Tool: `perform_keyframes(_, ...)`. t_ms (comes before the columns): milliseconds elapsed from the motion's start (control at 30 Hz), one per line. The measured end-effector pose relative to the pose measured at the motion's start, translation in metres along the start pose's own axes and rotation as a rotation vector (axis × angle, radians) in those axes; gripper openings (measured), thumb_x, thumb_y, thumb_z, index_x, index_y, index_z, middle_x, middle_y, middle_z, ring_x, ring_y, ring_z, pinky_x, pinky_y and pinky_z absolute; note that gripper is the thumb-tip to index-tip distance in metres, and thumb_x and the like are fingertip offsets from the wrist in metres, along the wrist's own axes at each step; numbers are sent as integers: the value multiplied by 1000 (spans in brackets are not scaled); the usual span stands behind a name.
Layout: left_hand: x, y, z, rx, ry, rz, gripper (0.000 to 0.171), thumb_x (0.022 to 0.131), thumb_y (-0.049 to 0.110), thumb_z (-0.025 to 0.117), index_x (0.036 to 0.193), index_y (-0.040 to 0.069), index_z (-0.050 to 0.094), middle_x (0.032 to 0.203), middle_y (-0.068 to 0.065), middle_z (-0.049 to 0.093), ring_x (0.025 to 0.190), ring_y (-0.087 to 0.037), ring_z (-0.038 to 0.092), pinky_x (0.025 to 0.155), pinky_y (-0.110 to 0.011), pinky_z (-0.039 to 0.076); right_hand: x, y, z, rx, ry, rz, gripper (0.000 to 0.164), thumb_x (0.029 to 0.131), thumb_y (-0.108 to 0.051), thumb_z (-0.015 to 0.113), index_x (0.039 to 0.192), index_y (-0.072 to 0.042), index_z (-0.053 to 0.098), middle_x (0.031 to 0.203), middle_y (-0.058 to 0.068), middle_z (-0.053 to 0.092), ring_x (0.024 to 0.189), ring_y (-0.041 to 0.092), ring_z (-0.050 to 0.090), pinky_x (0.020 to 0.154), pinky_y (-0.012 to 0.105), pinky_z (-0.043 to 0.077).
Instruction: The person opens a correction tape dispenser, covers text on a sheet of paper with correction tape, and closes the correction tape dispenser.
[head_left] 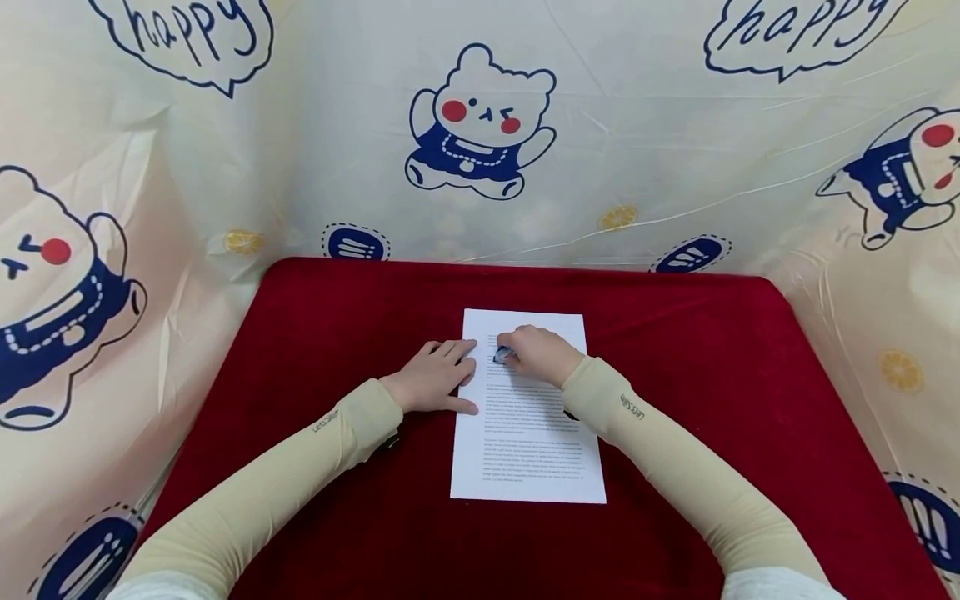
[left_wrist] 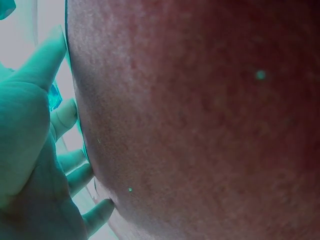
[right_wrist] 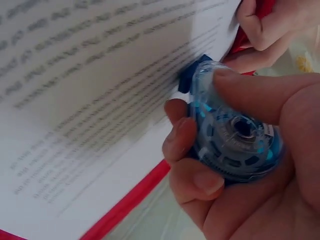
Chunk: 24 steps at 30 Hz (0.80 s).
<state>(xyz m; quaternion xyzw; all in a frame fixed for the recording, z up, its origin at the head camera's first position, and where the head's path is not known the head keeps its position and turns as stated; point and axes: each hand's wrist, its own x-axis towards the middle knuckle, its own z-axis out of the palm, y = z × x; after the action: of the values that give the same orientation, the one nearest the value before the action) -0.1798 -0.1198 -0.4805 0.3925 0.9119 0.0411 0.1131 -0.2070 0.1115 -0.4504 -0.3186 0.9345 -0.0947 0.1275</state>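
A printed sheet of paper (head_left: 525,467) lies on the red cloth, its lines of text running across it. My right hand (head_left: 542,354) grips a correction tape dispenser (right_wrist: 235,130), clear and blue with a round reel inside. The dispenser's blue tip (right_wrist: 187,77) is at the text in the upper part of the sheet; whether it touches cannot be told. My left hand (head_left: 435,377) rests flat with fingers spread, the fingertips on the paper's left edge. In the left wrist view the fingers (left_wrist: 65,117) lie along that edge, and a bit of the blue dispenser shows behind them.
A red cloth (head_left: 337,300) covers the table under the paper. Around the table hangs a pale curtain (head_left: 637,150) printed with cartoon bears and the word happy, close behind the far edge and at both sides.
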Motion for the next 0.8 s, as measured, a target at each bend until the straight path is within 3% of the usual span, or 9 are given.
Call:
perform_keyframes(533,2,-1,5,-19,6,-2,52,91,62,72,88,18,44,162,-21,37,149,-36,36,110,-57,38,-3,0,-7,-36,-46,30,17,99,-7,69,116,-8,73,111,9,75,88,19,66,83,38,57)
perform_keyframes(800,0,0,2,-25,-3,-4,52,91,62,71,87,18,44,163,-21,36,150,-36,35,110,-58,37,-4,6,-5,-18,-51,16,17,100,-10,69,116,-8,72,101,8,72,84,18,64,80,36,56)
